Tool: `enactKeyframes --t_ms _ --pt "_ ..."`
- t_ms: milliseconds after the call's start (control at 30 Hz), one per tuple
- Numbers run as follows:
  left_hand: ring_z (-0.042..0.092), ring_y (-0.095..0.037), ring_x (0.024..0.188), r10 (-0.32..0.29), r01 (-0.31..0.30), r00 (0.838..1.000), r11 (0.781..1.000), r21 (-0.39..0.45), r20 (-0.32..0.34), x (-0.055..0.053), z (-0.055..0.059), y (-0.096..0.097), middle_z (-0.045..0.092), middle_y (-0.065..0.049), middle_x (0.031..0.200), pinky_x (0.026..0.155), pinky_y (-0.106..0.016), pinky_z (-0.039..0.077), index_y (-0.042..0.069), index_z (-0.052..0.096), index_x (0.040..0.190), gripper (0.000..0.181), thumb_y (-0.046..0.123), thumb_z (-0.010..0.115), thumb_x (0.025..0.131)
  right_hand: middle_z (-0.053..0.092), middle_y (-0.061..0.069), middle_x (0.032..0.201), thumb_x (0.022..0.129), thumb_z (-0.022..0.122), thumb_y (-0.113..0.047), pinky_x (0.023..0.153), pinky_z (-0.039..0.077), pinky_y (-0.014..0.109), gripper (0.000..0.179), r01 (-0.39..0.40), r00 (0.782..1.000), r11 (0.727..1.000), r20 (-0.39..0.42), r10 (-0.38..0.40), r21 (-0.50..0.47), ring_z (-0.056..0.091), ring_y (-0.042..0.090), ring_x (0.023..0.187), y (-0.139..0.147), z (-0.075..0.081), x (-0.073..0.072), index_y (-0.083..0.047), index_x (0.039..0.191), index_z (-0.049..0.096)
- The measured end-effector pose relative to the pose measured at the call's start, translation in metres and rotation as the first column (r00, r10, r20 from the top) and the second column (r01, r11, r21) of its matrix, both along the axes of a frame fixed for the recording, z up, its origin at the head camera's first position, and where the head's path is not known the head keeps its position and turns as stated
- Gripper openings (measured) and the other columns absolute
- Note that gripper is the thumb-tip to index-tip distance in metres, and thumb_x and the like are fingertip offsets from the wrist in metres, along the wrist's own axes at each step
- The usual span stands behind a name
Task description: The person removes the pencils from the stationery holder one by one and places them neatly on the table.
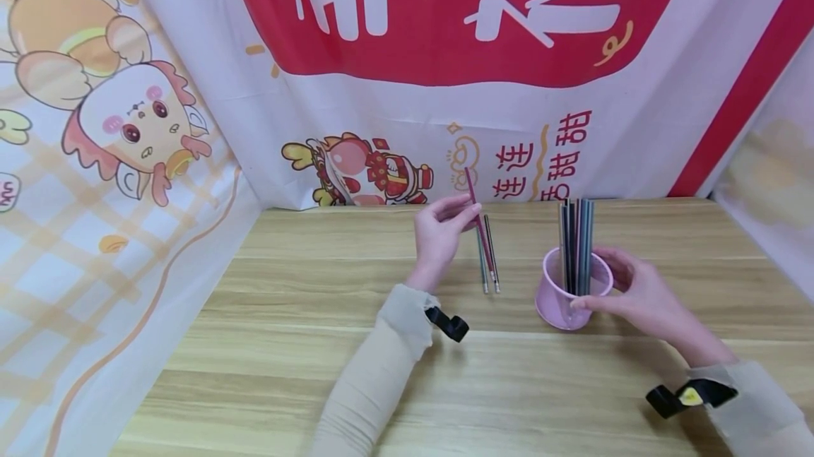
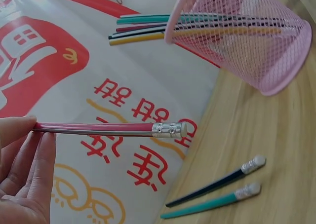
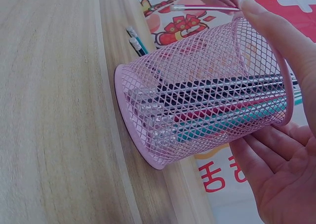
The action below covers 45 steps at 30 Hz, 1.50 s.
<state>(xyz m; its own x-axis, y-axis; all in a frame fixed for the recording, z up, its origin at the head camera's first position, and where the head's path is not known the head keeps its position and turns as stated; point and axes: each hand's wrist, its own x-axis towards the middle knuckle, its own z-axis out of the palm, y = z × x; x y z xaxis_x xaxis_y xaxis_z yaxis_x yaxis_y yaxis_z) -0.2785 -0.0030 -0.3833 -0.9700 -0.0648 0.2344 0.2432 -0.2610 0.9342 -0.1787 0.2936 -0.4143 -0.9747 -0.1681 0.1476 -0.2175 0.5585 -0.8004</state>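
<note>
1 red pencil (image 2: 98,127) is pinched by the thumb and fingertips of the left hand (image 1: 441,227), near 2 loose pencils (image 2: 212,205) on the table (image 1: 286,344). The right hand (image 1: 642,294), thumb and fingers wide apart, grips a pink cup (image 1: 559,312) of upright pencils (image 1: 577,245) there.

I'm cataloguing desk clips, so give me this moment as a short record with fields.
left hand: pinches a red pencil, eraser end down
right hand: holds the pink mesh cup
in cup: several pencils of different colours, eraser ends down
on table: a dark pencil beside a green pencil
behind table: printed cloth
</note>
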Motion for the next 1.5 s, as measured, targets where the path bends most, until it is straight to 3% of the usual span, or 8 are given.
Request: enactKeyframes --t_ms 333,600,967,1233,1500 --pt "0.073 -0.035 0.093 0.000 0.002 1.000 0.998 -0.070 0.031 -0.007 -0.011 -0.011 0.075 -0.010 0.094 0.078 -0.033 0.062 0.004 0.077 0.104 0.022 0.000 0.082 0.084 0.057 0.024 0.137 0.079 0.092 -0.025 0.089 0.039 0.002 0.081 -0.003 0.999 1.000 -0.035 0.003 -0.001 0.055 0.040 0.122 0.000 -0.001 0.001 0.001 0.142 0.049" --pt "0.074 -0.024 0.087 -0.006 0.017 0.997 0.990 -0.137 0.081 -0.012 -0.016 -0.014 0.075 -0.008 0.093 0.079 -0.035 0.062 0.006 0.077 0.103 0.020 0.000 0.082 0.084 0.056 0.025 0.139 0.079 0.091 -0.026 0.088 0.039 0.002 0.082 -0.002 1.000 1.000 -0.020 0.002 0.000 0.054 0.041 0.123 0.000 0.001 0.002 0.001 0.143 0.048" --pt "0.074 -0.024 0.084 -0.021 0.046 0.991 0.981 -0.187 0.134 -0.022 -0.023 -0.013 0.075 -0.008 0.090 0.074 -0.031 0.063 0.005 0.078 0.104 0.022 -0.002 0.081 0.084 0.052 0.026 0.143 0.080 0.091 -0.028 0.088 0.038 0.002 0.085 0.003 1.000 1.000 0.012 -0.003 0.002 0.052 0.045 0.127 0.001 0.003 0.002 0.000 0.146 0.045" --pt "0.071 -0.040 0.098 -0.035 0.078 0.979 0.974 -0.212 0.200 -0.033 -0.029 -0.012 0.075 -0.007 0.090 0.074 -0.030 0.062 0.003 0.076 0.108 0.023 -0.003 0.079 0.086 0.054 0.025 0.141 0.079 0.091 -0.027 0.089 0.039 0.002 0.084 -0.005 1.000 1.000 -0.010 0.005 -0.001 0.054 0.042 0.125 0.002 0.000 0.001 0.001 0.145 0.047" --pt "0.074 -0.032 0.085 -0.003 0.083 0.961 0.956 -0.283 0.275 -0.042 -0.032 -0.003 0.075 -0.010 0.088 0.071 -0.029 0.063 0.002 0.076 0.110 0.025 -0.006 0.077 0.086 0.055 0.025 0.140 0.079 0.091 -0.026 0.089 0.040 0.003 0.083 -0.008 1.000 1.000 -0.019 0.008 -0.005 0.055 0.042 0.123 0.000 0.002 0.001 0.002 0.144 0.047"
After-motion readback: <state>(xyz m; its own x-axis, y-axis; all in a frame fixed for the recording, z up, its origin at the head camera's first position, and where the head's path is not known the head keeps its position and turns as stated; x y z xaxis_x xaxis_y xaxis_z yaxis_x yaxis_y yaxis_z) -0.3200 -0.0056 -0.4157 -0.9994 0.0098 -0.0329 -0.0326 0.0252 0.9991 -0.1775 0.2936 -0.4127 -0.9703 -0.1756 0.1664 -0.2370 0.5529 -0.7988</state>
